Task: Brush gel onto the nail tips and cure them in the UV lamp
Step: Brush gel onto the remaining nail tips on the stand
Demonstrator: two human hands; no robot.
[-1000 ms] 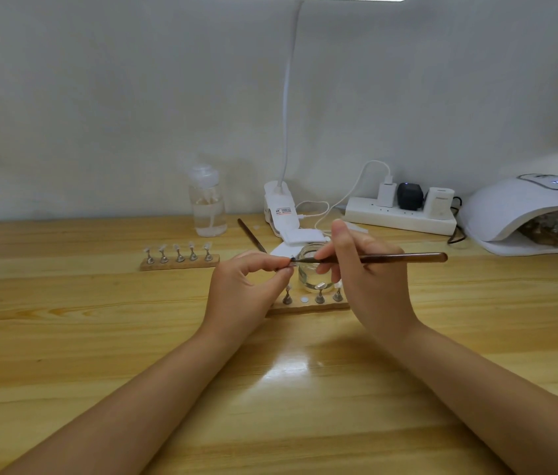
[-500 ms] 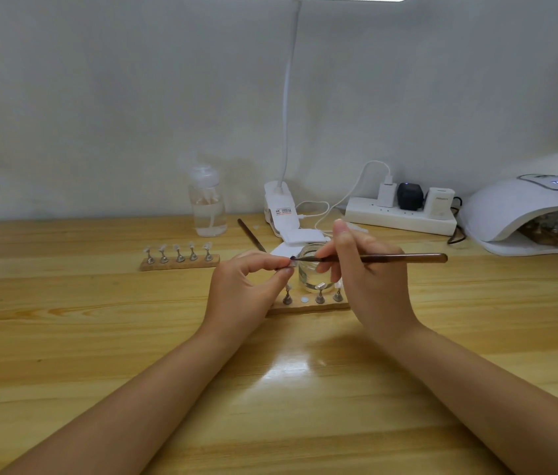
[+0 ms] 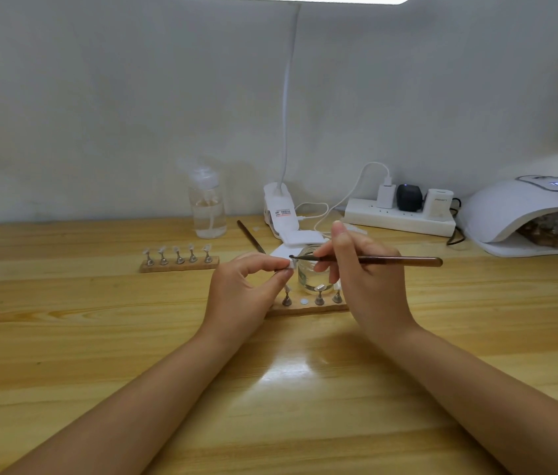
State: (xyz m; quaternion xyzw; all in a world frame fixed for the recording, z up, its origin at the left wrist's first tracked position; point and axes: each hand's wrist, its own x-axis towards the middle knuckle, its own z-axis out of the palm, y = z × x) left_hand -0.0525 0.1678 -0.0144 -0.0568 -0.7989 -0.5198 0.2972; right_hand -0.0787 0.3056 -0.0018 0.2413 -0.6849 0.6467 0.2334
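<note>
head | left hand pinches nail tip mid-desk, above near stand | right hand grips brush, bristles touching tip | advice: light even strokes, keep tip steady, skip edges.

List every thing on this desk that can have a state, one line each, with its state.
Left hand: pinches a nail tip.
Right hand: grips the brush, bristles at the nail tip.
Glass jar: open, no lid on it.
Near wooden stand: one peg missing, white disc bare.
Far wooden stand: five pegs upright, all with tips.
UV lamp: display lit, something inside.
Power strip: three plugs in.
Pump bottle: upright, capped.
</note>
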